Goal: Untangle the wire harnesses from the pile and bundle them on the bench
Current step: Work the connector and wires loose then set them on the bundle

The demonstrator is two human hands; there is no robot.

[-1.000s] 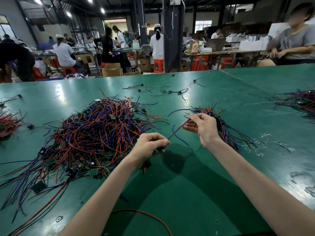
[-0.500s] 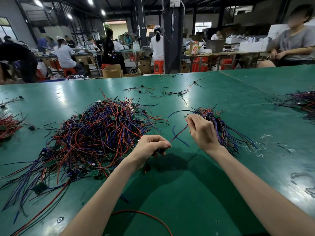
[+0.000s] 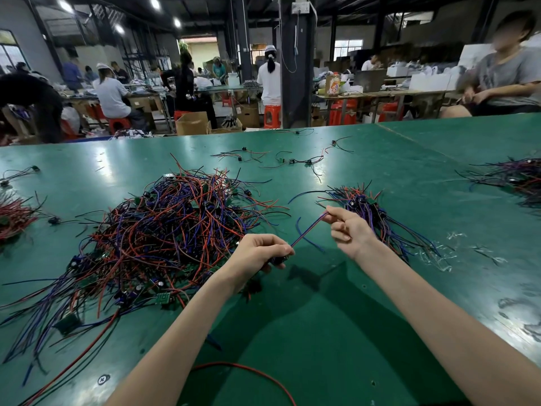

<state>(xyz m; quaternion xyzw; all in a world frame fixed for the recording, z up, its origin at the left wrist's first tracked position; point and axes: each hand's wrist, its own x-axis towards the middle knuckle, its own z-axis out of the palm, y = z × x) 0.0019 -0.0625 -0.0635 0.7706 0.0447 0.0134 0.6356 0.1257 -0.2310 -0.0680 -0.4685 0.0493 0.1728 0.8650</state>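
Observation:
A big tangled pile of red, blue and black wire harnesses with small green boards lies on the green bench, left of centre. A smaller sorted bundle lies to the right, behind my right hand. One wire harness, red and blue, stretches taut between my hands above the bench. My left hand grips its lower end, where a dark part sits in the fist. My right hand pinches the upper end between thumb and finger.
Loose harnesses lie scattered at the far middle. Another pile sits at the right edge and a red one at the left edge. A single red wire curls near the front. A seated person works at the far right.
My right hand has slid a little right and up along the harness, pulling it straighter. The left hand keeps its grip in nearly the same spot.

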